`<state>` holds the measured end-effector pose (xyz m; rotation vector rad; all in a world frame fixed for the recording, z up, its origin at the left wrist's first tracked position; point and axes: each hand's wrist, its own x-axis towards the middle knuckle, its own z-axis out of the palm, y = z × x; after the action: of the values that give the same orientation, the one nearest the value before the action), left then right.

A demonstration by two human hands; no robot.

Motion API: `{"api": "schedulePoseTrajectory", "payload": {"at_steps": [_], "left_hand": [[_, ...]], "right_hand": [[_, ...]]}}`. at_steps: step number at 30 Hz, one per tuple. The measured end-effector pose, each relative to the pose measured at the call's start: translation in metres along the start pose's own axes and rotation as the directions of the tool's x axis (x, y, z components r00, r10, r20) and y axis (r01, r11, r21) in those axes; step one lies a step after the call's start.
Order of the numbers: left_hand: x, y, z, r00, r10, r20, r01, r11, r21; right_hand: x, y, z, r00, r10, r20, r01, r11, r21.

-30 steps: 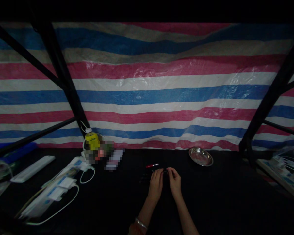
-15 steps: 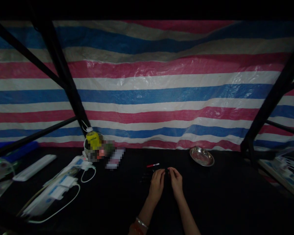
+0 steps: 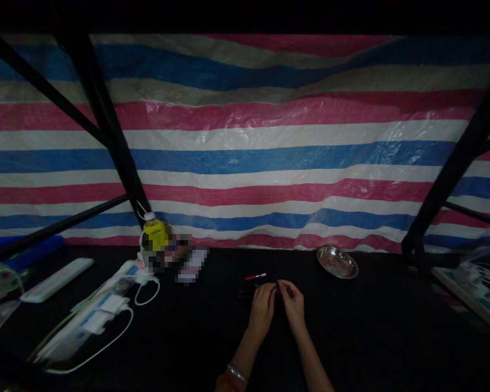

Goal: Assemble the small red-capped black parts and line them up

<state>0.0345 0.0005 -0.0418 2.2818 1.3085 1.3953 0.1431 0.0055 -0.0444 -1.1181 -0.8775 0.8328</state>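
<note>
Fingertips of your left hand (image 3: 262,310) and right hand (image 3: 293,305) have drawn together since half a second ago, closing most of the gap between them. Both forearms enter from the near edge and converge, backs of the hands upward, fingers bent toward the middle. Each hand is pinched on a small dark piece (image 3: 277,285), which lies between the meeting fingertips; it is mostly covered, and you cannot tell what it is. A silvery bracelet (image 3: 237,373) circles your left wrist.

Just beyond your left hand lies a red tube (image 3: 253,276) with a silver end; faint dark items (image 3: 243,296) sit to that hand's left, too dim to make out. Far right of the hands, a shiny metal dish (image 3: 337,262) rests apart from them. To the left, note a white power strip (image 3: 120,280) with plugs and a looping white cable (image 3: 106,348), a long white bar (image 3: 57,280) and, farther back, a yellow bottle (image 3: 156,234) beside a blurred patch.

Your work surface is a black table (image 3: 371,326). Behind it hangs a red, white and blue striped sheet (image 3: 269,160), framed left and right by slanting black posts (image 3: 110,130). Lighting is dim.
</note>
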Motion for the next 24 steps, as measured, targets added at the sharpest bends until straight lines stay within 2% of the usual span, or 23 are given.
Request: {"api": "schedulePoseTrajectory", "payload": {"at_steps": [6, 12, 24], "left_hand": [[0.0005, -0.0016, 0.0006, 1.0, -0.007, -0.003, 0.006, 1.0, -0.03], [0.0, -0.0006, 0.0009, 0.999, -0.032, 0.005, 0.032, 0.999, -0.034], [0.001, -0.0003, 0.0, 0.999, 0.029, -0.026, -0.028, 0.999, 0.04]], "right_hand": [[-0.0005, 0.0013, 0.0029, 0.997, 0.069, 0.027, -0.071, 0.994, 0.082], [-0.0015, 0.0012, 0.002, 0.995, 0.082, 0.065, -0.089, 0.989, 0.117], [-0.0011, 0.0032, -0.0001, 0.989, 0.1, 0.111, -0.115, 0.984, 0.135]]}}
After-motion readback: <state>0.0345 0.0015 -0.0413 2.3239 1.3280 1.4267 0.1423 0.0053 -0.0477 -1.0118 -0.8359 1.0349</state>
